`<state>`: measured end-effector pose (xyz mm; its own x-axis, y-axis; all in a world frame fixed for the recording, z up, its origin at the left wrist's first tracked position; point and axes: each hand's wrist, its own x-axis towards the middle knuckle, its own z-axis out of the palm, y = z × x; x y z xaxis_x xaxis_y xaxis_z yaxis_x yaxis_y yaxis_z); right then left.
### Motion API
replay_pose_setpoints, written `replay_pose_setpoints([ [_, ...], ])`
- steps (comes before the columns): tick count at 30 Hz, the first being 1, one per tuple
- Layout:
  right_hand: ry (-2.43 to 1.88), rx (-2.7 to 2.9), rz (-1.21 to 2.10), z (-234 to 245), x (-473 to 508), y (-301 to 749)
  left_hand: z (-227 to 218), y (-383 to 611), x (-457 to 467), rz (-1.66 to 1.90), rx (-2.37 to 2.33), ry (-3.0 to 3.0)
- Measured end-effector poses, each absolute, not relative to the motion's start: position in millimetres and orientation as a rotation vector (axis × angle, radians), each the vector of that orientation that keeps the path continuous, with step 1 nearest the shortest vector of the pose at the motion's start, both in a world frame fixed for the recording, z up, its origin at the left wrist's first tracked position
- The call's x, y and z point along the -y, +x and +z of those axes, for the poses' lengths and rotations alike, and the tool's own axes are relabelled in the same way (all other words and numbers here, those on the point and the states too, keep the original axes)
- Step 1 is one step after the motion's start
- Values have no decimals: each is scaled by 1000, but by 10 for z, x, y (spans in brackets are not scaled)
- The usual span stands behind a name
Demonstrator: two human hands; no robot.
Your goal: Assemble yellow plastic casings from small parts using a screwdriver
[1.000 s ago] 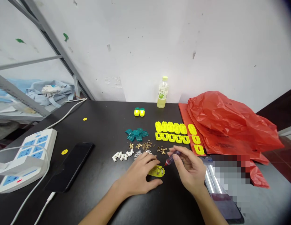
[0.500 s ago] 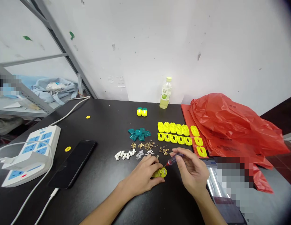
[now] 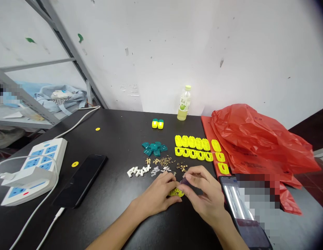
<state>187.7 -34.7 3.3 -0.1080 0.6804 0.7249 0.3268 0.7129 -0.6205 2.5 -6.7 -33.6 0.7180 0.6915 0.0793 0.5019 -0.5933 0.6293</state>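
Yellow plastic piece (image 3: 176,193) under left hand (image 3: 155,194), right hand's (image 3: 203,196) narrow grip on dark syringe (image 3: 185,181)

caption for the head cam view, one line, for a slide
Head view: left hand steadies a yellow plastic part, right hand holds a small dark applicator over it, beside rows of yellow parts

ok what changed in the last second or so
The right hand has moved down and left over the yellow plastic piece, and the small red-tipped applicator it held is now mostly hidden, its tip out of sight. The left hand stayed at the piece. The rows of yellow parts and teal pieces stayed put.
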Motion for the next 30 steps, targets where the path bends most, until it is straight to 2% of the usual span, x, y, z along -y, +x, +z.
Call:
replay_pose_setpoints([
  [8,-845,1770,528,112,305,1903,-339,21,69,433,-872,2292],
  [30,-766,1777,612,94,298,2006,-262,15,16,422,-737,2319],
])
